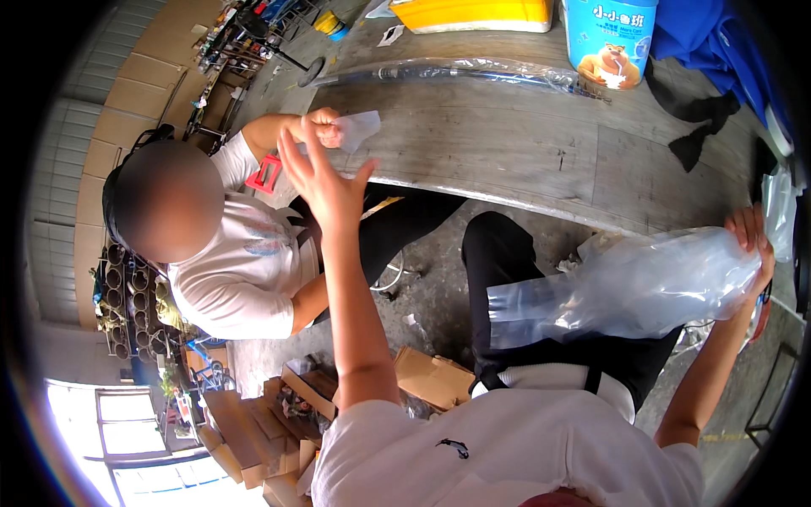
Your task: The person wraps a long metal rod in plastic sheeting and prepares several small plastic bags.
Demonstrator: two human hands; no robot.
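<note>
My left hand [331,190] is raised in front of the co-worker with its fingers spread, and nothing is in it. Past my fingertips, the co-worker's hand [323,128] pinches a small translucent plastic piece [360,130]; whether our hands touch I cannot tell. Out to the right, my right hand [754,242] is closed on the end of a bundle of clear plastic sleeves [634,283]. The sleeves hang over my lap beside the table's edge, their flat open-looking ends toward the middle.
On the wooden table [507,139] lie a long clear-wrapped bundle of thin rods [456,73], a blue tub [610,42], a yellow bin [473,15] and a black strap [688,110]. Blue cloth [701,42] is at far right. Cardboard boxes [253,431] stand on the floor lower left.
</note>
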